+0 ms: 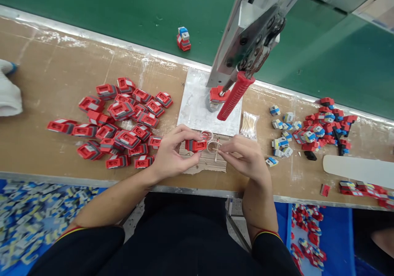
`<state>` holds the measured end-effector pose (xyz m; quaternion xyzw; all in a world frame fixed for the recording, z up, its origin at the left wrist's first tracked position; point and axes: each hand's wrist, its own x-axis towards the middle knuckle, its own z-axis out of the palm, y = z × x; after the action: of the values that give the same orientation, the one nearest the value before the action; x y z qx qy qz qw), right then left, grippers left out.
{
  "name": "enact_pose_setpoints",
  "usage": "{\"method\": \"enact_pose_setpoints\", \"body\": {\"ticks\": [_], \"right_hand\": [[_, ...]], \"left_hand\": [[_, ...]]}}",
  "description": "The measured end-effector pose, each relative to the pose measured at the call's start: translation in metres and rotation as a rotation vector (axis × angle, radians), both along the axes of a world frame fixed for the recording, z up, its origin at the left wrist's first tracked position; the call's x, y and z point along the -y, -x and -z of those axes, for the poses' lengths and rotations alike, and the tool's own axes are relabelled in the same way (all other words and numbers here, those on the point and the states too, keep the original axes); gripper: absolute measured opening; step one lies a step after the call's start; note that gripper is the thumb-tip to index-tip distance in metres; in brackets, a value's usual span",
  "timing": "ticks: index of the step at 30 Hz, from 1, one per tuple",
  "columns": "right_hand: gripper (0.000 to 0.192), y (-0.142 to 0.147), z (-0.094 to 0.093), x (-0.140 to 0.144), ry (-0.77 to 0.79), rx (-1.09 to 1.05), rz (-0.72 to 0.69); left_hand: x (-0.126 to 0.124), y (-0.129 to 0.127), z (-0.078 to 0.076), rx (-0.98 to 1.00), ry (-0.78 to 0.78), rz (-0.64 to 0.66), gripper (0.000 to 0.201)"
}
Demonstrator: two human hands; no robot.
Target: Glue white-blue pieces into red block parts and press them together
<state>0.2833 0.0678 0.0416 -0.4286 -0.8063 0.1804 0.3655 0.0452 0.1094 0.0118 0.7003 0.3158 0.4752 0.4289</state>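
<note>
While the left hand [172,155] pinches a red block [195,145] at centre frame, right hand [243,155] fingers grip a thin swab [216,149]: steady both wrists on the bench [55,79], dabbing lightly.

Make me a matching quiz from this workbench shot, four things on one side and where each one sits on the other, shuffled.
Things:
1. red part
2. thin stick
3. pack of cotton swabs
4. small assembled toy

Places:
A. alone on the green belt beyond the bench
B. pinched in the left hand
C. on the bench just right of the metal plate
D. held by the right hand

Pairs: 1-B, 2-D, 3-C, 4-A
</note>
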Motion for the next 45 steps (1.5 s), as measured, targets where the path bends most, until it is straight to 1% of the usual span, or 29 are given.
{"method": "enact_pose_setpoints", "body": {"ticks": [4,7,9,13,18,23,28,34,41,45], "right_hand": [[0.016,0.003,-0.007,0.003,-0.048,-0.245,0.020],[0.012,0.012,-0.006,0.004,-0.133,-0.453,0.039],[0.012,0.020,-0.003,0.003,-0.163,-0.505,0.041],[0.017,0.029,0.001,0.002,-0.139,-0.480,0.011],[0.018,0.029,0.001,0.001,-0.134,-0.457,-0.016],[0.021,0.022,-0.002,0.002,-0.124,-0.429,0.029],[0.016,0.020,-0.004,0.003,-0.130,-0.400,0.050],[0.015,0.020,-0.003,0.002,-0.165,-0.440,0.100],[0.016,0.018,-0.005,0.000,-0.180,-0.344,0.028],[0.016,0.020,-0.006,0.001,-0.157,-0.362,-0.014]], "left_hand": [[0.001,-0.002,0.001,-0.009,-0.033,-0.012,0.027],[0.002,-0.003,0.001,-0.024,-0.053,-0.015,0.029],[0.002,-0.003,0.000,-0.030,-0.062,-0.001,0.029],[0.003,-0.003,-0.002,-0.041,-0.063,0.026,0.029],[0.004,-0.003,-0.002,-0.038,-0.054,0.032,0.030],[0.004,-0.003,0.000,-0.032,-0.051,0.023,0.027],[0.004,-0.002,-0.001,-0.037,-0.035,0.035,0.028],[0.004,-0.003,-0.002,-0.032,-0.039,0.033,0.028],[0.004,-0.002,-0.002,-0.064,-0.052,0.012,0.029],[0.004,-0.002,-0.002,-0.060,-0.063,0.017,0.030]]}}
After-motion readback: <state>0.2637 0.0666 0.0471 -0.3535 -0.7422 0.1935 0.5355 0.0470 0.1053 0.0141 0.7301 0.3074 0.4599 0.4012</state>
